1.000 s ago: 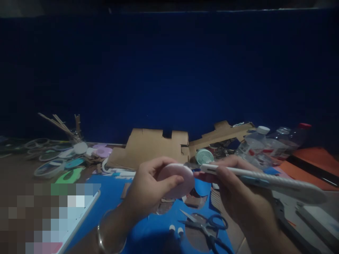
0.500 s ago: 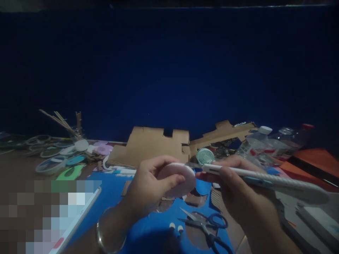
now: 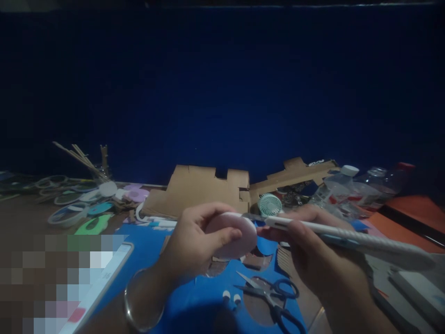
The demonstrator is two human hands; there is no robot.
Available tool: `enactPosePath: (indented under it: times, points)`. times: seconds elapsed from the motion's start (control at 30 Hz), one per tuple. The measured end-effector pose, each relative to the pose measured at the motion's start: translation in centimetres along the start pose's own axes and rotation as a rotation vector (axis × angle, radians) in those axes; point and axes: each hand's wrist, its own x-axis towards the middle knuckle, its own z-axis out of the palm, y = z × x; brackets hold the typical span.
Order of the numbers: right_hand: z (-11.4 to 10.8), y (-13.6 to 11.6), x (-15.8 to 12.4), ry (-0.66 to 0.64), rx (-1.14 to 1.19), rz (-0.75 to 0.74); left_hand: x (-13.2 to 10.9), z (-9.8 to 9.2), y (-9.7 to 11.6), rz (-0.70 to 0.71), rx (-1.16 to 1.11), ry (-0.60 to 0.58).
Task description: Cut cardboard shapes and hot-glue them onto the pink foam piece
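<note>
My left hand (image 3: 194, 241) is closed round a pale pink disc (image 3: 236, 236), thumb across its face, held above a blue sheet (image 3: 194, 301). My right hand (image 3: 313, 250) grips a long white utility knife (image 3: 347, 239). The knife's metal blade tip (image 3: 252, 216) touches the upper edge of the disc. A bangle sits on my left wrist (image 3: 142, 301).
Blue-handled scissors (image 3: 271, 292) lie on the blue sheet with round cut-outs. Cardboard pieces (image 3: 201, 188) and a small mint fan (image 3: 270, 204) stand behind. Plastic bottles (image 3: 344, 185) lie at right, orange paper (image 3: 413, 208) beyond. Coloured rings and sticks (image 3: 79, 204) clutter the left. A tablet edge (image 3: 114, 273) lies at lower left.
Both hands hold nearly still, and the disc has tilted slightly in my left hand with the blade staying at its top edge.
</note>
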Motion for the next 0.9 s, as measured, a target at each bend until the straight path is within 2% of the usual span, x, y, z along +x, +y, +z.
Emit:
enactPosePath:
  times: [0.37,0.9]
  points:
    - [0.27,-0.13,-0.29,0.006,0.059,0.003,-0.24,-0.15,-0.57,0.015,-0.041,-0.003]
    - [0.22,-0.04,-0.47,-0.020,0.117,0.002,-0.24,0.09,0.11,0.001,-0.150,0.014]
